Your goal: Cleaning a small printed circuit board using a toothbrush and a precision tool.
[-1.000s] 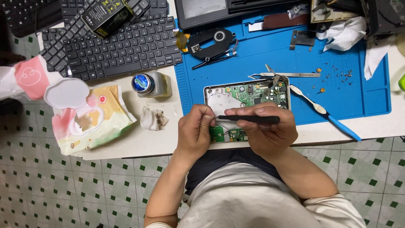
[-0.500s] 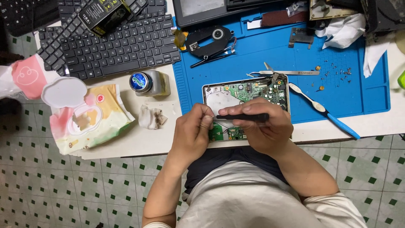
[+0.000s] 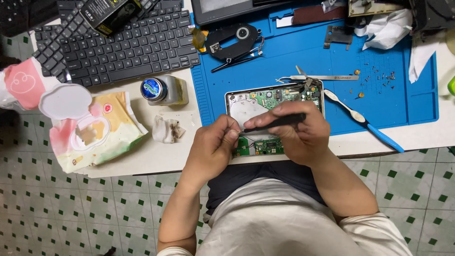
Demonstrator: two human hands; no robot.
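**Q:** Green and silver at centre: what is it, and where does it lie?

**A:** An opened device (image 3: 272, 102), its circuit board bare, at the counter's (image 3: 156, 159) near edge, half on the blue mat (image 3: 403, 102).

**Q:** How do the hands stand?

**A:** The right hand (image 3: 301, 137) is clamped on a black tool (image 3: 277, 122) lying flat. The left hand (image 3: 213, 147) has its fingers together at the tool's tip, at 9 o'clock; whether they pinch anything I cannot tell.

**Q:** How would it handle?

**A:** Probably light, stiff and fragile; best held by the metal frame.

**Q:** And around it?

**A:** A toothbrush (image 3: 362, 121) at 3 o'clock, a small jar (image 3: 163, 90) and keyboard (image 3: 121, 50) toward 10, a wipes pack (image 3: 92, 135) at 9.
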